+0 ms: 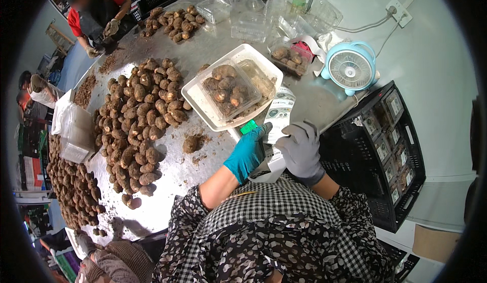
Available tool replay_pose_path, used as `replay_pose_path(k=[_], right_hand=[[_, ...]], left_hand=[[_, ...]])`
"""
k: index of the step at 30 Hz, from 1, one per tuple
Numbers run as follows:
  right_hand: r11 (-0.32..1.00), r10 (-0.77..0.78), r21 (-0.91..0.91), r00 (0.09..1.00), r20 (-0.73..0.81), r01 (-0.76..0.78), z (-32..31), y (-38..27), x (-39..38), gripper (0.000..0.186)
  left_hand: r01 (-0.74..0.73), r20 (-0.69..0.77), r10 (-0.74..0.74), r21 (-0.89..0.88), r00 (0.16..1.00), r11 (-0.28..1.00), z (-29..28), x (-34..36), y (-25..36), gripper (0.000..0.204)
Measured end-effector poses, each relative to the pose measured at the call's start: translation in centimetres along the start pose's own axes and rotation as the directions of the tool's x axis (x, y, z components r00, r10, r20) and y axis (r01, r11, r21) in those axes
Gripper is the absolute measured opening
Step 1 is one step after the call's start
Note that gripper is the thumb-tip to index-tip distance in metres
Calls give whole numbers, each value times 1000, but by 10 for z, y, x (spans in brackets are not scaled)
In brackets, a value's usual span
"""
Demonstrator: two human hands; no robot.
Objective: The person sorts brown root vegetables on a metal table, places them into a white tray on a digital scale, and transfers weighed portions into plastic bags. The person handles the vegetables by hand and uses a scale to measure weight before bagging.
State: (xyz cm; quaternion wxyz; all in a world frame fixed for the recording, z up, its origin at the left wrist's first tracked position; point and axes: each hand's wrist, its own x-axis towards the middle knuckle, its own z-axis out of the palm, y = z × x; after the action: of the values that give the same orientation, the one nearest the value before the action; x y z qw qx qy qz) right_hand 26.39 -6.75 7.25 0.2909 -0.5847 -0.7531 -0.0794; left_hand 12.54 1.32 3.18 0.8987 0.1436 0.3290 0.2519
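A strip of white printed labels (280, 111) runs from the table edge down to my apron. My left hand (247, 152), in a teal glove, pinches the strip's left edge. My right hand (301, 150), in a grey glove, has its fingers bent against the strip's right side; its fingertips are partly hidden. Just beyond my hands stands a white tray (199, 111) on a scale with a green-lit display (248, 126). In the tray lies a clear plastic box (231, 93) of brown, taro-like tubers, beside another clear piece of plastic (256, 78).
Heaps of tubers (137, 115) cover the table's left side. Clear boxes (248, 26) crowd the far end. A filled box (290, 58) and a light-blue fan (350, 70) stand right. A black crate (378, 156) of packed boxes is by my right arm. Co-workers stand around the table.
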Motion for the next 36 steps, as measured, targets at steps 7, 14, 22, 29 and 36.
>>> replay_pose_path(k=[7, 14, 22, 29, 36], right_hand=[[898, -77, 431, 996, -47, 90, -28, -10, 24, 17], [688, 221, 640, 938, 265, -343, 29, 51, 118, 18], [640, 47, 625, 834, 550, -448, 75, 75, 189, 25], [783, -65, 542, 827, 559, -305, 104, 63, 204, 29], [812, -48, 504, 826, 561, -295, 112, 60, 204, 28]], left_hand=[[-97, 34, 91, 436, 995, 895, -32, 49, -3, 21], [-361, 426, 67, 832, 902, -420, -88, 52, -39, 37], [-153, 60, 494, 977, 868, 150, -106, -25, 20, 26], [-386, -64, 583, 690, 810, 612, -112, -34, 40, 27], [-455, -133, 649, 608, 749, 650, -118, -40, 58, 30]])
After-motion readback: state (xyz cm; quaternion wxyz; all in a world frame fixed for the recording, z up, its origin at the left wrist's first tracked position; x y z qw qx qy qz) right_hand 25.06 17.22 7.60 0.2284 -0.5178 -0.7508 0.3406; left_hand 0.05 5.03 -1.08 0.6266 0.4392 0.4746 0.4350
